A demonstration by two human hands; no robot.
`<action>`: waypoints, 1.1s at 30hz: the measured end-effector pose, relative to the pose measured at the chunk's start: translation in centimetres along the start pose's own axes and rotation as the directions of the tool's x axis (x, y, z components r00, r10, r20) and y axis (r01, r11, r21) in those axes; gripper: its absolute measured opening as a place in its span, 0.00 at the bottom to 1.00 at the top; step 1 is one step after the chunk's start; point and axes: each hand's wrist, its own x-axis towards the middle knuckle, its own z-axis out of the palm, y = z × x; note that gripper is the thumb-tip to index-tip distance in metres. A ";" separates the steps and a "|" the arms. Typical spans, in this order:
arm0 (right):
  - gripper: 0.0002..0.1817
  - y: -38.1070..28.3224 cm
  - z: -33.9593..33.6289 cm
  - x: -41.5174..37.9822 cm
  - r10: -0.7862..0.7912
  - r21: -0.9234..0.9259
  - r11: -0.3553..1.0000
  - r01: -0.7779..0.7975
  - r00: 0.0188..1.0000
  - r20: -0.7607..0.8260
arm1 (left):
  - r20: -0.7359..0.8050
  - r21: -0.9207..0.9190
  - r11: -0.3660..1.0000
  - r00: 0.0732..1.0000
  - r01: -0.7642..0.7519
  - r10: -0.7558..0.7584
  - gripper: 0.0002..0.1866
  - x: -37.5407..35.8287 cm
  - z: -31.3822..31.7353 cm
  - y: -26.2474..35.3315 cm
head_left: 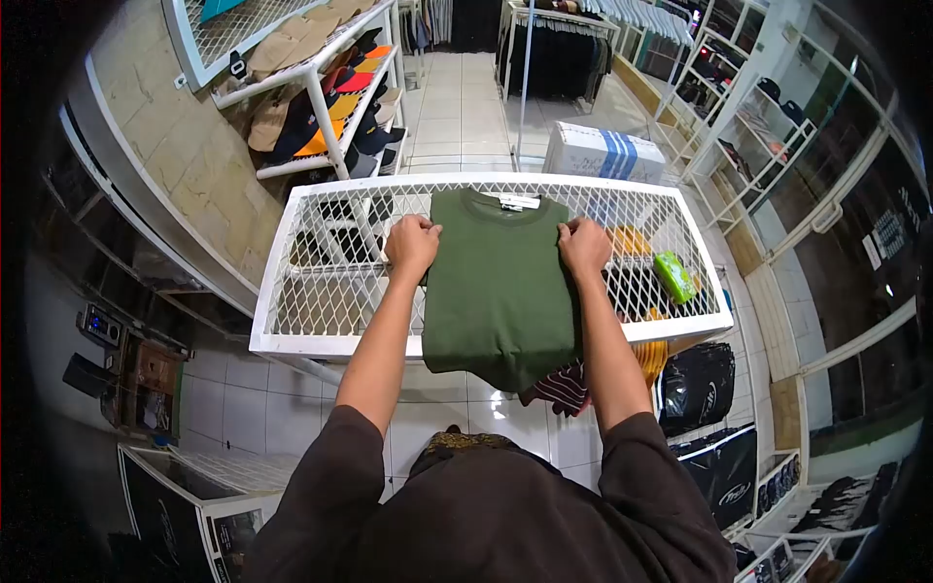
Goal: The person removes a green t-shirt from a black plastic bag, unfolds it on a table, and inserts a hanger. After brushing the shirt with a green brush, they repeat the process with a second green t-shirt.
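Note:
A green T-shirt (501, 282) lies folded into a rectangle on a white wire-mesh table (321, 342), its collar and white label at the far end. The lower end hangs over the table's near edge. My left hand (412, 243) pinches the shirt's upper left side between thumb and fingers. On the opposite side, my right hand (585, 247) is closed on the upper right edge. Below the shirt's near end, a striped dark red cloth (562, 389) shows, partly hidden by my right arm.
A green packet (673, 277) rests on the mesh at the right. Behind the table stands a white box with blue stripes (604, 152). Shelves of caps (326, 107) are at the left. Black packages (698, 387) sit on the floor at the right.

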 end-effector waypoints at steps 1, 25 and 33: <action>0.12 0.2 0.5 0.0 -0.004 -0.005 1.000 0.004 1.000 0.008 | 0.002 -0.001 1.000 1.000 0.010 -0.010 0.13 0.0 0.0 0.1; 0.32 -3.1 -8.0 0.1 -0.099 0.184 0.981 0.067 0.980 0.174 | 0.301 0.000 0.995 0.949 -0.097 0.092 0.42 -3.3 -6.8 2.7; 0.16 2.7 -7.6 -15.3 -0.144 -0.004 0.989 0.145 0.977 -0.160 | 0.104 0.032 0.941 0.938 -0.336 0.331 0.32 -13.3 -6.8 -0.3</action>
